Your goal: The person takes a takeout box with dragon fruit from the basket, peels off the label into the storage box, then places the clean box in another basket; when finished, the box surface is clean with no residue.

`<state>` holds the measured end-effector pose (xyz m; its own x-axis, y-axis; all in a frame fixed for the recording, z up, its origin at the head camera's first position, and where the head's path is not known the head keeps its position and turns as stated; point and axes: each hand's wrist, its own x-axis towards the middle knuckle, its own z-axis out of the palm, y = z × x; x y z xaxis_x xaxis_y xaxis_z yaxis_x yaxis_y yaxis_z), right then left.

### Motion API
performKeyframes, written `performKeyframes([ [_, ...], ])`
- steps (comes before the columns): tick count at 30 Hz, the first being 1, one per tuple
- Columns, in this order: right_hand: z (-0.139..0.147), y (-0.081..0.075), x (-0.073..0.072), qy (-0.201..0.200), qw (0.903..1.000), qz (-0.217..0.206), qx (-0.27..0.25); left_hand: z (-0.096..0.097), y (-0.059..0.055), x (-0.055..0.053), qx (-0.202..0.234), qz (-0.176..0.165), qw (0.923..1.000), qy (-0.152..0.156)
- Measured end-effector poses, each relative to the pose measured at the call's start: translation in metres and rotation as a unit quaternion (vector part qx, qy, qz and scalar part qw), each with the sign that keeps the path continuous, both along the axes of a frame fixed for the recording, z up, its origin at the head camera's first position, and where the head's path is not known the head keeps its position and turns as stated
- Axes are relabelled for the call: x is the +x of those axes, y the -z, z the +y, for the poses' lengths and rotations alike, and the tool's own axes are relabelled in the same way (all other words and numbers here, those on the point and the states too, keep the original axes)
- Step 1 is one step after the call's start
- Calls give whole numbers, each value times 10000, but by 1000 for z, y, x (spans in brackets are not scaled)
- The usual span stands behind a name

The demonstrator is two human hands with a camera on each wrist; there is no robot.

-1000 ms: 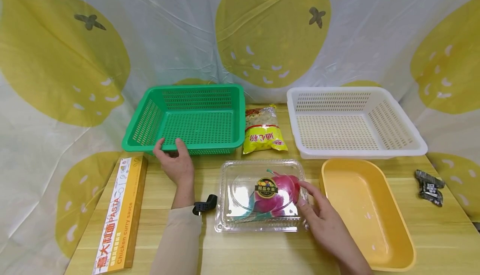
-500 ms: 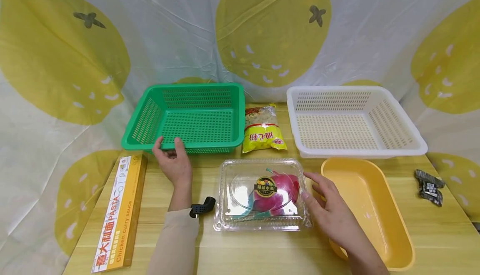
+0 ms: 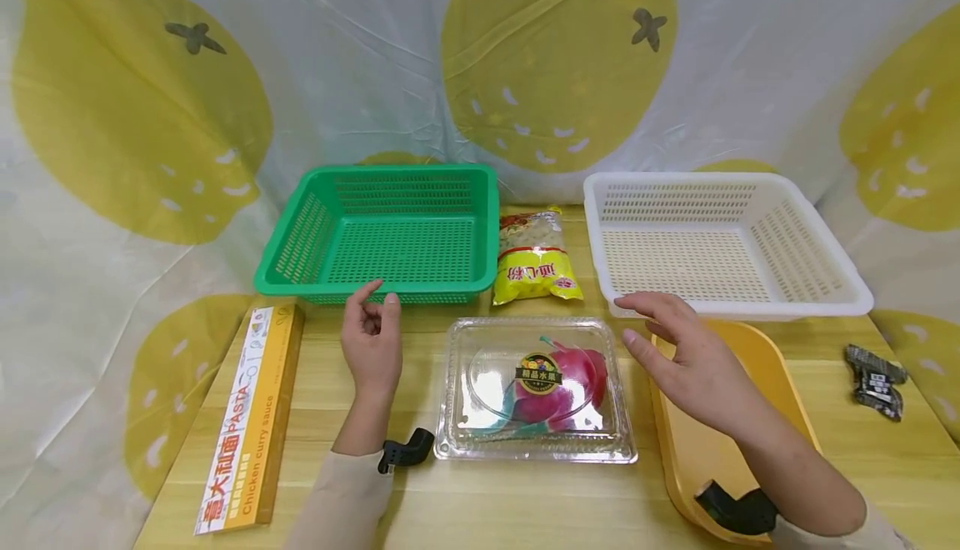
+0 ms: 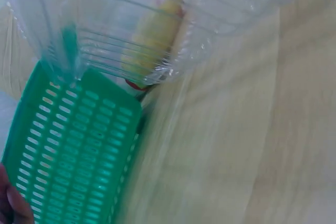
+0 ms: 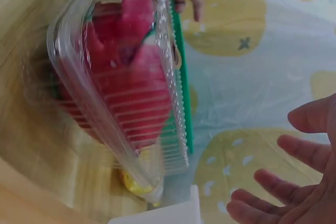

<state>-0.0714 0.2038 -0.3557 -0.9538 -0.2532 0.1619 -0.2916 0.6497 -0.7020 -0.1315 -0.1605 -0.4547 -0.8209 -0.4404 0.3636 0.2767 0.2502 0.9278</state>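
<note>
Cloth (image 3: 558, 58): white with big yellow lemons, hanging behind the fruit box (image 3: 538, 373).
Table (image 3: 480, 508): wood-grained, under the fruit box.
White basket (image 3: 675, 267): beyond the fruit box, to its right.
Green basket (image 3: 405, 250): beyond the fruit box, to its left.
Yellow tub (image 3: 708, 467): just right of the fruit box.
Fruit box: clear plastic, flat on the table between the hands, red fruit (image 3: 581, 379) inside.
Pasta box (image 3: 247, 425): lying well left of the fruit box.
Bag (image 3: 536, 258): behind the fruit box, near it.
Right hand (image 3: 693, 371): beside the fruit box's right edge, fingers spread.
Left hand (image 3: 371, 350): left of the fruit box, fingers loosely bent; cannot tell whether they touch the green basket.
Black packets (image 3: 876, 383): well right of the fruit box.
</note>
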Motion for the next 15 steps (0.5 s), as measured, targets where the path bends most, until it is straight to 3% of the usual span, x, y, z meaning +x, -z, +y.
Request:
performKeyframes([
  [4, -1, -2, -11, -206, 9997, 55, 141, 0, -11, 10, -131, 16, 9961, 874],
  [8, -5, 0, -20, -458, 9984, 87, 311, 3, -21, 21, -478, -146, 9863, 1573],
  [12, -10, 0, -29, -809, 9956, 176, 449, 8, -26, 31, -845, -503, 9748, 2003],
  [15, -17, -1, -36, -1118, 9922, 210, 520, 13, -26, 36, -978, -842, 9694, 2089],
])
